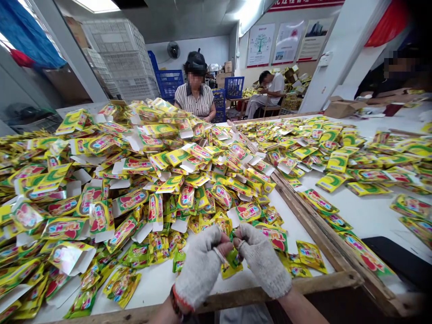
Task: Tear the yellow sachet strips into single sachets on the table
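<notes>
My left hand, in a white fingerless glove with bare fingertips, is closed in a pinch at the table's near edge. Close beside it my right hand, gloved the same way, also has its fingers closed. Between the fingertips of both hands is a small green-and-yellow sachet, partly covered by the fingers. Just beyond the hands lie flat yellow-green cartons, one with a white flap open, and more shiny sachets. A loose yellow sachet rests left of my left hand.
A large heap of cartons covers the table to the left and ahead. Wooden strips divide and edge the white tabletop. A dark phone-like object lies at right. One person sits opposite; another sits farther back.
</notes>
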A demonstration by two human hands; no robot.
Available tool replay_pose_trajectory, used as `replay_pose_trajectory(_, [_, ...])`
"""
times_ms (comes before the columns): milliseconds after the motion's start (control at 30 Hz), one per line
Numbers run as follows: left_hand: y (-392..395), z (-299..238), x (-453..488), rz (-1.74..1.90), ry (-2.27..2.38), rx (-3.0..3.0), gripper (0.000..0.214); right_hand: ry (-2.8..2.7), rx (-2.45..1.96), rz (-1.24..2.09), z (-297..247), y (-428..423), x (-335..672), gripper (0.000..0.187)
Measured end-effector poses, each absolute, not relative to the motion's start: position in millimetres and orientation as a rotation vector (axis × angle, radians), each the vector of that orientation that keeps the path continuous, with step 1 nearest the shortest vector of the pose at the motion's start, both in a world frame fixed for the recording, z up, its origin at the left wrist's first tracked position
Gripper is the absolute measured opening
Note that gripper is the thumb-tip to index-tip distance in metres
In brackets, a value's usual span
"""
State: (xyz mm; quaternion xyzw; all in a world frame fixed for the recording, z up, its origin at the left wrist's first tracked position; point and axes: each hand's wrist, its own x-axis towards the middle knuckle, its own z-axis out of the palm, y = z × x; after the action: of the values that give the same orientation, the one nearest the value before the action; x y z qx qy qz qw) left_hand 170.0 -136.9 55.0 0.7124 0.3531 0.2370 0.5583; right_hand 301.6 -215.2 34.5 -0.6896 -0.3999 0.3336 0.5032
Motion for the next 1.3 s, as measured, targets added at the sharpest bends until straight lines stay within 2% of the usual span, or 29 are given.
replay_pose_trajectory(200, [-142.1,42.6,168.0,0.554,0.896,1.735,0.018,-1.018,-1.784,0.604,23.4,-228.1,299.9,0.017])
replay_pose_trajectory(433, [-147.9,41.0,162.0,0.422,0.808,1.652,0.026,-1.106,-1.701,0.826,15.5,-235.3,309.2,0.006])
replay_pose_trajectory(567, [-152.9,40.8,158.1,0.531,0.896,1.601,0.029,-1.090,-1.678,0.906,28.1,-234.6,308.9,0.021])
replay_pose_trajectory(700, [-149.0,29.0,149.3,0.522,0.952,1.702,0.034,-1.287,-1.747,0.884,36.2,-231.3,315.4,0.017])
replay_pose_trajectory(800, [-140.4,18.3,145.7,0.521,1.062,1.893,0.028,-1.453,-1.914,0.845,27.7,-226.8,317.6,0.015])
replay_pose_trajectory(1000, [-136.2,15.2,154.4,0.249,1.142,2.250,0.005,-1.551,-2.249,0.714,16.0,-223.7,305.6,0.021])
replay_pose_trajectory(1133, [-143.2,21.5,157.4,0.289,1.190,2.365,0.006,-1.459,-2.301,0.679,23.0,-230.4,298.1,0.035])
replay_pose_trajectory(1300, [-149.0,26.7,157.1,0.122,1.289,2.454,0.006,-1.542,-2.313,0.564,16.9,-234.5,288.7,0.038])
